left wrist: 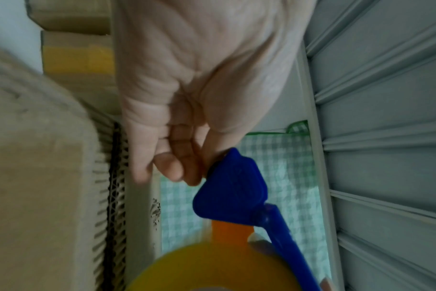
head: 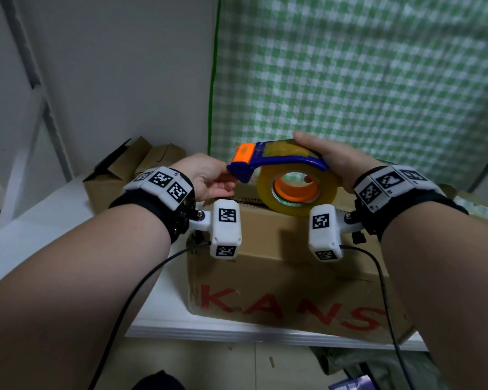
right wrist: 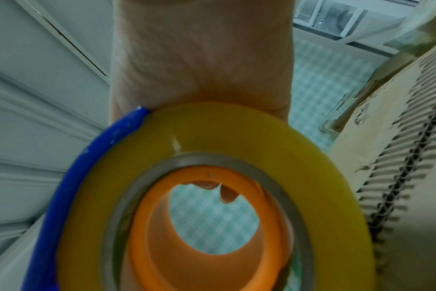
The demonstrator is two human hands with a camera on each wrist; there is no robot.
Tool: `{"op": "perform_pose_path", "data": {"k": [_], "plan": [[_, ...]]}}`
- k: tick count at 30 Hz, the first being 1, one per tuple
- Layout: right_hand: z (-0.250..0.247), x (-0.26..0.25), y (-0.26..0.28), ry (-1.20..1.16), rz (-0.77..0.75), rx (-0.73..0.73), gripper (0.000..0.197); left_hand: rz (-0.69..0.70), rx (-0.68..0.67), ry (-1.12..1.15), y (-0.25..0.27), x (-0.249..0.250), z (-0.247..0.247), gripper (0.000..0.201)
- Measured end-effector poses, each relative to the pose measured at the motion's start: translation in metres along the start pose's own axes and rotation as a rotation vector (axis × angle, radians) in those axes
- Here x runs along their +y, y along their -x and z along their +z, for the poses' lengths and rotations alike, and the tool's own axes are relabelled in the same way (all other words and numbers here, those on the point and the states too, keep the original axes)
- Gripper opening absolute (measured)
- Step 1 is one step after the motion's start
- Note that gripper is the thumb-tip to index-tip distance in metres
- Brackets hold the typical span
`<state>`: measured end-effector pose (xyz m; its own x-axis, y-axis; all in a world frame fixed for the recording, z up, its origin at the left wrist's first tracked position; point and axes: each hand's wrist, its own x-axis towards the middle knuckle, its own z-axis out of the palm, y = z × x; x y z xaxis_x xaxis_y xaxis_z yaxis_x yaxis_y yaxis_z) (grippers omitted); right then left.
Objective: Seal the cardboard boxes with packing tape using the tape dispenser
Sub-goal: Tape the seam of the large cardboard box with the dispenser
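Above the cardboard box [head: 279,266], seen from the head camera, both hands hold the tape dispenser [head: 276,161] up in the air, clear of the box top. The right hand [head: 330,161] grips the rear of the blue frame, thumb lying along the top and fingers curled behind the roll of yellowish packing tape [head: 296,192]. The left hand [head: 209,175] reaches the dispenser's front end, its fingers curled and touching the blue nose just under the orange cutter guard. Red capitals on the near side of the box read "KANS", cut off by the right forearm. This box sits on a white table [head: 54,215], with more brown boxes [head: 130,167] behind the left wrist. From the left wrist camera, the left hand [left wrist: 199,82] shows its fingertips [left wrist: 172,167] bent in and pinched against the tip of the blue nose [left wrist: 232,185]; the tape roll [left wrist: 212,269] is below, and a corrugated box edge [left wrist: 115,196] runs along the left side. From the right wrist camera, the right hand [right wrist: 202,59] presses its palm on the roll's outer rim [right wrist: 212,128], with two fingertips [right wrist: 227,195] visible through the orange hub [right wrist: 212,226]; the blue frame [right wrist: 62,187] curves down the left, and the box's corrugated edge [right wrist: 406,177] lies to the right, apart from the roll.
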<state>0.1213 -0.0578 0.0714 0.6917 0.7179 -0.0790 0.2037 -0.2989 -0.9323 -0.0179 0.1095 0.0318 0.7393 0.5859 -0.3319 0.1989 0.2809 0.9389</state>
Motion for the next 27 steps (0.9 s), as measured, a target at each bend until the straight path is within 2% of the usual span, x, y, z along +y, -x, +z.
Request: {"op": "perform_pose_path", "data": {"k": [5,12,16,19,22,24,27], "plan": [[-0.002,0.005,-0.001,-0.028,-0.019,0.004,0.041,-0.052,-0.037,0.047,-0.001,0.001,0.004,0.021],[-0.003,0.0,-0.005,-0.021,-0.02,-0.079,0.04,-0.131,-0.036,0.059,-0.012,0.0,0.003,0.026],[0.001,-0.004,-0.007,0.053,-0.036,-0.095,0.05,-0.118,0.04,0.082,-0.011,0.0,-0.001,0.025],[0.006,-0.013,-0.004,0.152,-0.036,-0.156,0.04,-0.103,0.081,0.036,-0.009,0.008,-0.016,0.028],[0.003,-0.018,-0.004,0.226,-0.074,-0.13,0.034,-0.092,0.17,0.052,-0.013,0.013,-0.049,0.029],[0.0,-0.019,-0.004,0.256,-0.076,-0.162,0.031,-0.085,0.265,0.042,-0.013,0.007,-0.074,0.029],[0.005,-0.027,-0.001,0.36,-0.026,-0.156,0.03,-0.099,0.301,-0.007,-0.007,-0.009,-0.089,0.028]]}}
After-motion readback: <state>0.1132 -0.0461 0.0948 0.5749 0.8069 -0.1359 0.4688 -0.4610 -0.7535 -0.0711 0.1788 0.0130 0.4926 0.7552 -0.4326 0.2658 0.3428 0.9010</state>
